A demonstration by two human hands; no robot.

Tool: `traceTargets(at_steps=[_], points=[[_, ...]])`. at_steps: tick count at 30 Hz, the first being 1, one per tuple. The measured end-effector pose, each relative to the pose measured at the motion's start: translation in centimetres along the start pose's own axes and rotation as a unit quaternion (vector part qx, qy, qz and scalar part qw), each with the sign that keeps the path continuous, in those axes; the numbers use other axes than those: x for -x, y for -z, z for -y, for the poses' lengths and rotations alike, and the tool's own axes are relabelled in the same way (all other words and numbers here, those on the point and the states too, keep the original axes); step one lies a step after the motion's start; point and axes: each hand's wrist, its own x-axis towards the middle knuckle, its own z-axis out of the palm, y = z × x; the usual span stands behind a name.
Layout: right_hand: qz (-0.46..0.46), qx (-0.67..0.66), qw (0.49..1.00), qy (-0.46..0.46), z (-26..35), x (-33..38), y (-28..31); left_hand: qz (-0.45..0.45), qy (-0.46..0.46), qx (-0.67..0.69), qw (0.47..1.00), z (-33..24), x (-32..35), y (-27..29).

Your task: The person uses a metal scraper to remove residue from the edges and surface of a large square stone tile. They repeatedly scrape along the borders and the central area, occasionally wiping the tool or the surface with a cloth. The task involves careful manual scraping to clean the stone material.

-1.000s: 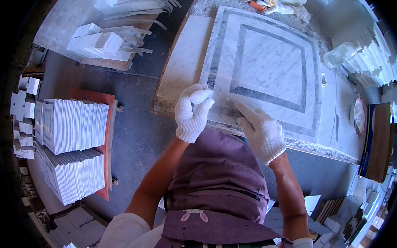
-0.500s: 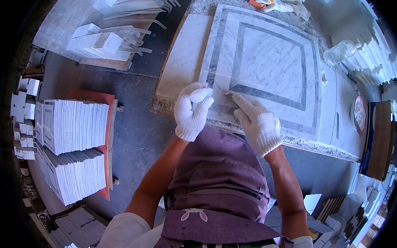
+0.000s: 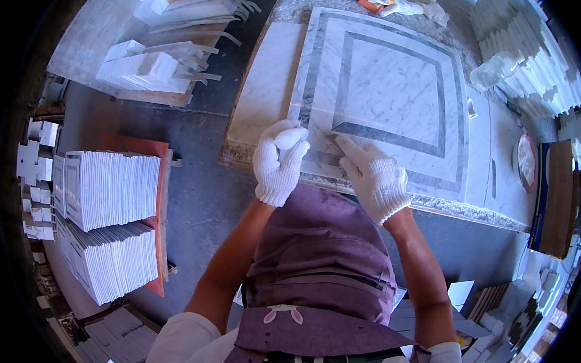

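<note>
A white marble panel (image 3: 390,89) with grey inlaid border bands lies flat on the bench in front of me. My left hand (image 3: 279,162), in a white knit glove, curls at the panel's near left corner. Its thumb and fingers come together in a pinch; anything between them is too small to make out. My right hand (image 3: 374,178), gloved alike, reaches over the panel's near edge. Its index finger stretches to the near left corner of the inner grey frame, and the thumb stands apart below. I see nothing held in it.
Under the panel, a plain white slab (image 3: 268,78) shows on the stone-topped bench (image 3: 239,153). Gloves (image 3: 408,8) lie at the far edge. Stacked tiles (image 3: 114,188) stand on a red pallet (image 3: 163,241) at left. A cardboard box (image 3: 555,197) and a round container (image 3: 525,163) are at right.
The view has shifted slightly. My right fingertip still rests at the same corner, and a small pale bit seen beside it earlier no longer shows. My left hand keeps its curled pose.
</note>
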Motion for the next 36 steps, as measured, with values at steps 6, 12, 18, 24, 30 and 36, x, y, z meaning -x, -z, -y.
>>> traceTargets(at_steps=[6,12,18,24,30,36], points=[[0.003,0.026,0.999,0.034,0.3,1.2,0.8,0.004,-0.012,-0.015,1.0,0.2,0.2,0.1],[-0.043,-0.014,0.998,0.042,0.3,0.2,-0.1,-0.01,-0.024,-0.01,1.0,0.6,0.1,0.0],[0.067,0.087,0.994,-0.003,1.1,1.3,1.3,0.007,0.138,0.068,0.988,-1.9,-0.8,0.4],[-0.089,-0.088,0.992,0.034,-4.2,2.7,0.5,0.066,0.078,-0.078,0.992,-2.5,-2.5,2.2],[-0.263,-0.091,0.958,-0.064,-6.8,2.7,1.0,0.149,-0.088,-0.338,0.925,-1.1,-3.0,4.2],[-0.263,0.02,0.962,-0.075,-6.8,3.0,0.2,0.194,-0.169,-0.499,0.828,-0.6,-2.8,4.1]])
